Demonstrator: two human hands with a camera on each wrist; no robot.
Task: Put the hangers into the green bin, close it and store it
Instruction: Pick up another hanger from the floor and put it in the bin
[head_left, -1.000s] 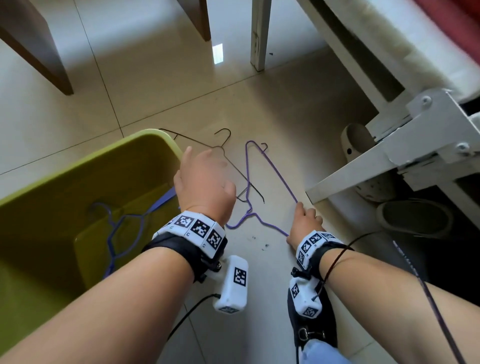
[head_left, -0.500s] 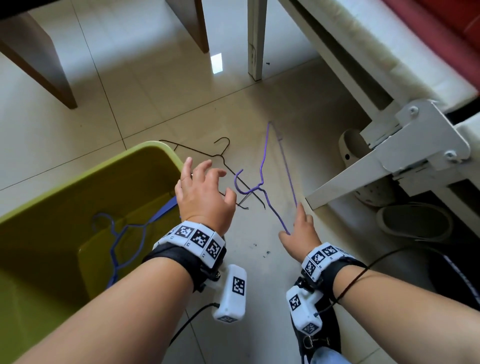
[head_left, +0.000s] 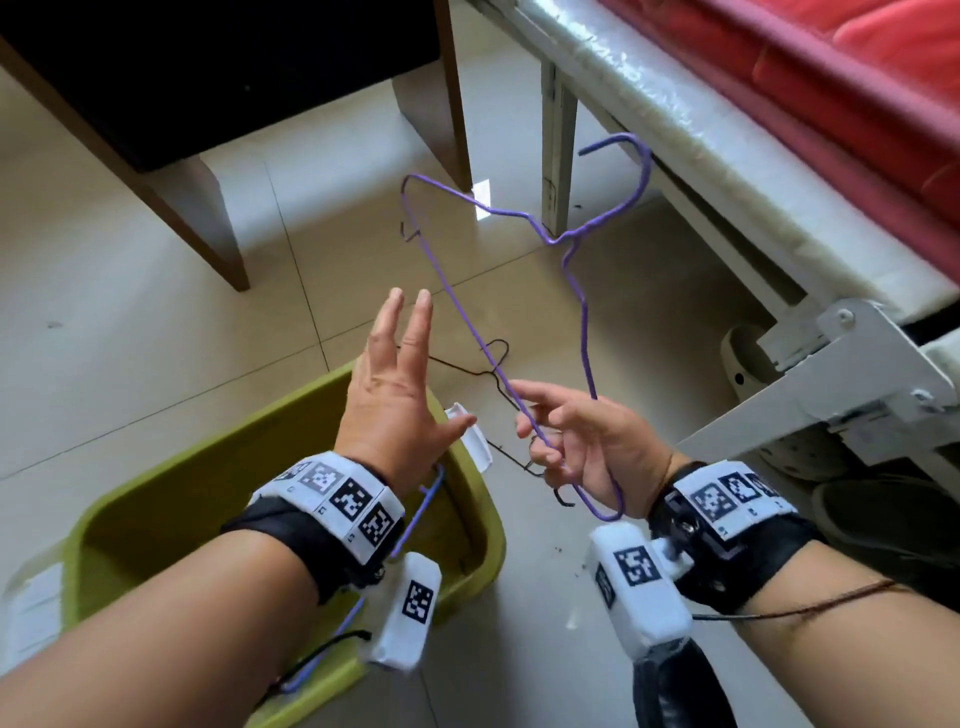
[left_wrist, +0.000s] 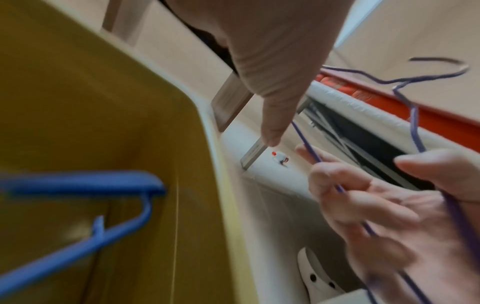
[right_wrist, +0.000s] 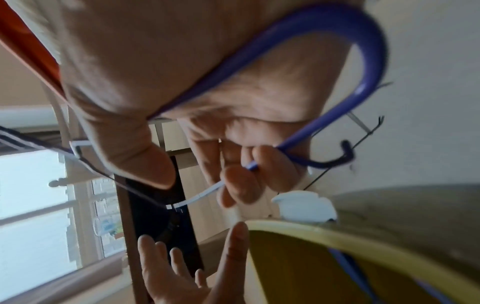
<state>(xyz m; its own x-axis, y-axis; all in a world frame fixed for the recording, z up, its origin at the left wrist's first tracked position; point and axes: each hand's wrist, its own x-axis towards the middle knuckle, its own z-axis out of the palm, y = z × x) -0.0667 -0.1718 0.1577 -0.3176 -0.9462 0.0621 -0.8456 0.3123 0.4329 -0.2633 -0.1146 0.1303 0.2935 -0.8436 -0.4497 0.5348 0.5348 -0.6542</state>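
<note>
At frame centre, the right hand (head_left: 582, 447) grips a purple wire hanger (head_left: 582, 322), lifted toward the green bin (head_left: 483, 499), while the left hand (head_left: 400, 395) spreads wide to receive it.

My right hand (head_left: 587, 441), centre frame: fingers curled round purple wire hanger (head_left: 519, 332), held aloft, hook toward upper right. My left hand (head_left: 400, 395): fingers spread, above green bin (head_left: 467, 499) at lower left. Black hanger (head_left: 483, 374) on floor between.
</note>
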